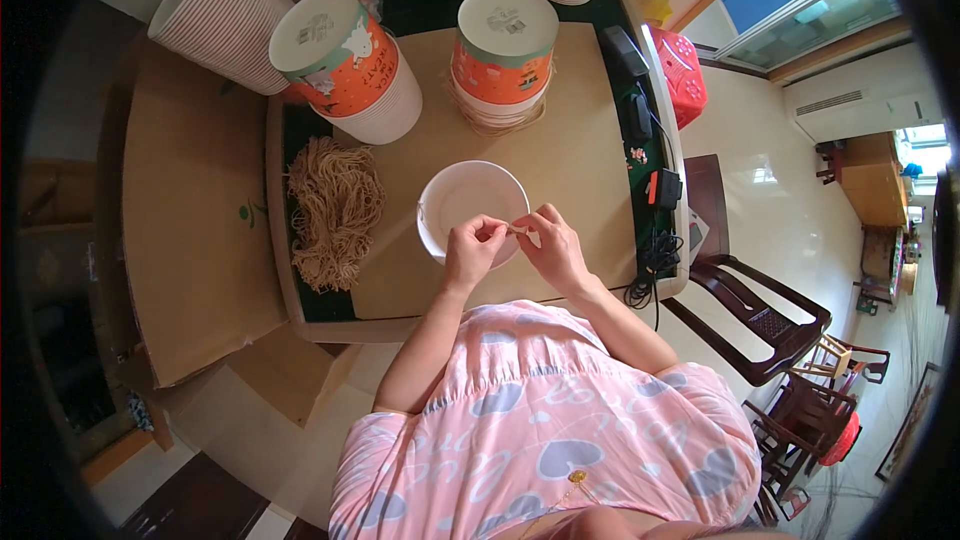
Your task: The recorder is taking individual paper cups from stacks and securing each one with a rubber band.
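A white paper bucket (468, 190) stands upright, mouth up, on the cardboard-covered table in front of me. My left hand (474, 248) and my right hand (552, 248) meet over its near right rim. Both are closed in a pinch, fingertips almost touching, on a short piece of tan cord (516, 230). The cord's ends are mostly hidden by my fingers. At the bucket's left rim a small bit of cord (421, 208) shows. A loose heap of tan cords (335, 212) lies to the left of the bucket.
Stacked orange-and-white paper buckets (345, 70) stand upside down at the far left. Another stack (505, 50), with cords around it, stands beyond the bucket. A cardboard box (195, 210) flanks the table's left side. Black cables (655, 258) lie along the right edge, near a dark chair (750, 310).
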`<state>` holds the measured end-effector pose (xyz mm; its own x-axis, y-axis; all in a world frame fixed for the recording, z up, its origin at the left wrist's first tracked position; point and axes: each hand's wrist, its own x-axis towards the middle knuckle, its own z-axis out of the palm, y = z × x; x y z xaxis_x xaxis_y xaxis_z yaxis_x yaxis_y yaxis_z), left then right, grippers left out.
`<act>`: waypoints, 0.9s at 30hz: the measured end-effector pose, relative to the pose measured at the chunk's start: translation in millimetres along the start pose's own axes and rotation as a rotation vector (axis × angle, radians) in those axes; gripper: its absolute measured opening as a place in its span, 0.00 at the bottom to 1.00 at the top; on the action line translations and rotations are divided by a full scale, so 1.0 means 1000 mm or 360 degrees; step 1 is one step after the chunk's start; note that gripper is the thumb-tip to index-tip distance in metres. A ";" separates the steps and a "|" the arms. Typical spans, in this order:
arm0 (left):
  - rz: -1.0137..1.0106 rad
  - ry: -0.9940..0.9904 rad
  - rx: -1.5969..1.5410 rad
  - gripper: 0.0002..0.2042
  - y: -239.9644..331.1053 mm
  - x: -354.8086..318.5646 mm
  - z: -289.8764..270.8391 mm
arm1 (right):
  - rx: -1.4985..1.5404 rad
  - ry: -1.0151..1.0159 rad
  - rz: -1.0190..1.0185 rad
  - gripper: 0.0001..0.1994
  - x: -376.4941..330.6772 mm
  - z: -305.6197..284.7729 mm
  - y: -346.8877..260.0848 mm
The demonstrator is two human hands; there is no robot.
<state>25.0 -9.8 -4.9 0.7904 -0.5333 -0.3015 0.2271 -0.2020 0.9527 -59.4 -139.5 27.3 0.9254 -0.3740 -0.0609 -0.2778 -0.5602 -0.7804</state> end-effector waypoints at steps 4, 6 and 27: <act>-0.0018 -0.0026 -0.0066 0.05 0.000 0.000 -0.004 | -0.0089 0.0048 -0.0189 0.09 0.004 0.003 -0.001; -0.0040 -0.0028 -0.0095 0.05 -0.005 0.001 -0.006 | -0.0056 0.0035 -0.0263 0.11 0.005 0.007 0.002; 0.0283 -0.0032 0.0407 0.03 0.002 0.000 0.006 | 0.0017 -0.0035 -0.0196 0.20 0.007 0.003 0.004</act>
<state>22.2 -15.3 -3.8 0.7929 -0.5945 -0.1340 -0.0662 -0.3026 0.9508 -53.5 -141.5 22.1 0.9579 -0.2863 0.0222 -0.1589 -0.5927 -0.7896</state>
